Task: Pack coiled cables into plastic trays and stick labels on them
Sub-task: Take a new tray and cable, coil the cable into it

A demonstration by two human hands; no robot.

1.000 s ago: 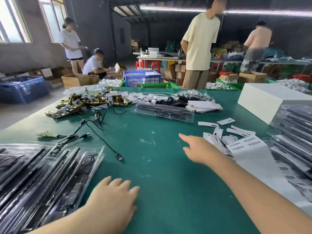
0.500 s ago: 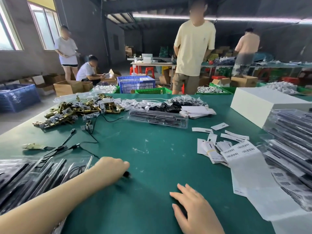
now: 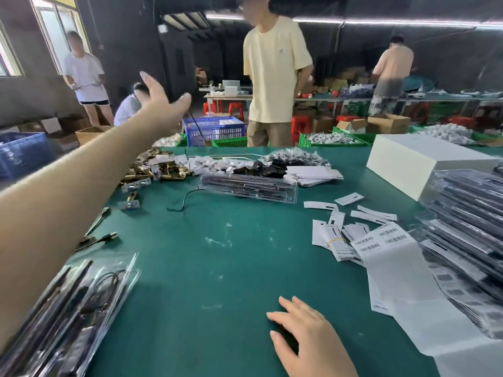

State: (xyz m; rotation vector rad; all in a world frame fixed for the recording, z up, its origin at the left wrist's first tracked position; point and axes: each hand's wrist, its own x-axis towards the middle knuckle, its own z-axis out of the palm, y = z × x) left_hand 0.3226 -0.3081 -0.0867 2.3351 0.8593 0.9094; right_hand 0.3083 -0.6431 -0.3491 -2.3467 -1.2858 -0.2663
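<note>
The left hand (image 3: pixel 160 100) is raised well above the green table (image 3: pixel 217 268), arm stretched forward, fingers spread; a thin black cable (image 3: pixel 196 128) hangs down from beside its thumb, though whether the hand actually pinches it I cannot tell. The right hand (image 3: pixel 307 330) lies flat on the table near the front edge, fingers straight and slightly spread, holding nothing. Left of it, at the near corner, sits a stack of clear plastic trays (image 3: pixel 76 317) with dark cables inside. Just right of that hand, a long white strip of barcode labels (image 3: pixel 386 251) runs toward the front edge, with small white cards (image 3: pixel 334 235) scattered beside its far end. Further right stands a tall stack of packed trays (image 3: pixel 468 227), and behind that a white box (image 3: pixel 424 161). Across the middle of the table lies a single clear tray (image 3: pixel 249 186), a loose cable (image 3: pixel 185 200) curling just beside its left end. Beyond it are a pile of brass-coloured metal parts (image 3: pixel 155 170) and a heap of small bagged items (image 3: pixel 294 159) (contents too small to make out). A person in a pale yellow shirt (image 3: pixel 275 69) stands at the far edge.
</note>
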